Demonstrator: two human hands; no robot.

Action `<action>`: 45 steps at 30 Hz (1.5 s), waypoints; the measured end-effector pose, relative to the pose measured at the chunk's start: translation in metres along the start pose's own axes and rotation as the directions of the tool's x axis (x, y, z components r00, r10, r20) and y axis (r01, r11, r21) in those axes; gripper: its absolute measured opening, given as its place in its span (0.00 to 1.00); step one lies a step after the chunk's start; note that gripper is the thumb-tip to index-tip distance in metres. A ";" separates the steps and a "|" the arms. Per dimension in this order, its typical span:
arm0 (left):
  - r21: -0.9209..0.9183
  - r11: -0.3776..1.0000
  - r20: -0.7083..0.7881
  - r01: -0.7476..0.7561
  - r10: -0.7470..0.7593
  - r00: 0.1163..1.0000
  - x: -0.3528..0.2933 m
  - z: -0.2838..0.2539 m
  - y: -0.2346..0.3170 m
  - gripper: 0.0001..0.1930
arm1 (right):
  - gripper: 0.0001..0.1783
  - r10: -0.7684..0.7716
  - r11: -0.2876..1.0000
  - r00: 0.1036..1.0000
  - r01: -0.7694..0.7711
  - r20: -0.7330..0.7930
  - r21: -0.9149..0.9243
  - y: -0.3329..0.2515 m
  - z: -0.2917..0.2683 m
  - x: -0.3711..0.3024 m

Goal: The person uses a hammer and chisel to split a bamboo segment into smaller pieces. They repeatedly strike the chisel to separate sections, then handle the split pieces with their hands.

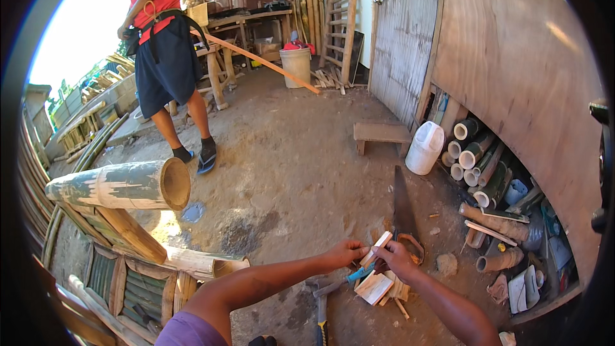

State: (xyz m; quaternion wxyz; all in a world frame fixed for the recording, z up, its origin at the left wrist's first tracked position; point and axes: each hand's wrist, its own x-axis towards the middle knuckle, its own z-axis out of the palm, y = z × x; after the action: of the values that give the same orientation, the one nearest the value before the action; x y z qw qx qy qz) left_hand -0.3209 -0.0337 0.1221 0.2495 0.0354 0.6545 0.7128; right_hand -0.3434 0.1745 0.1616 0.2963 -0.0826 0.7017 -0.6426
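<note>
Packed earth point(307, 141) floors this work yard, with a plywood panel point(512, 32) and a pale door point(405, 45) along the right. Farther back at left stands a co-worker point(170, 70) in a red top and dark shorts, with a pale bucket point(296, 67) off to one side. Low and near the middle, both bare hands meet on a small pale wood piece point(384, 239) — the left hand point(344, 254) from its left side, the right hand point(395, 259) from its right — the fingers of each closed on it. It is tilted, above a little heap of wood offcuts point(375, 288) on the ground. Just left of the heap are a blue object point(359, 274), its kind hard to make out, and a hammer point(321, 314). Beyond the hands lies a handsaw point(403, 208), blade pointing away. Cut bamboo tubes point(482, 146) are stacked by the panel, beside a white jug point(425, 147); a thick bamboo length point(115, 182) lies at left.
</note>
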 end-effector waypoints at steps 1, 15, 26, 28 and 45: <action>-0.024 1.000 -0.008 0.012 -0.012 1.000 0.003 -0.002 -0.003 0.17 | 0.15 -0.004 1.000 1.000 0.004 -0.026 0.007 -0.001 0.000 0.001; -0.149 0.979 -0.017 0.142 -0.146 0.989 -0.001 -0.017 -0.002 0.22 | 0.15 0.102 0.968 0.989 -0.075 0.103 -0.241 0.006 -0.003 -0.004; -0.024 0.998 0.009 0.058 -0.058 0.998 0.008 -0.003 -0.007 0.16 | 0.20 0.177 0.915 0.965 -0.088 0.195 -0.393 0.010 -0.004 -0.013; 0.005 0.997 0.019 0.082 -0.082 0.996 0.008 -0.002 -0.009 0.15 | 0.21 0.202 0.905 0.960 -0.108 0.194 -0.411 0.010 -0.004 -0.013; -0.052 0.992 0.008 0.115 -0.114 0.993 0.007 0.009 -0.002 0.18 | 0.17 0.231 0.966 0.973 -0.229 0.009 -0.120 0.009 -0.014 -0.011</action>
State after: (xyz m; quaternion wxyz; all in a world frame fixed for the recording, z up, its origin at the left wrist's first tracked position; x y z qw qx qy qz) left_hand -0.3226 -0.0227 0.1202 0.2925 -0.0069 0.6358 0.7143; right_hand -0.3392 0.1940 0.1564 0.3713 -0.0253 0.7399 -0.5604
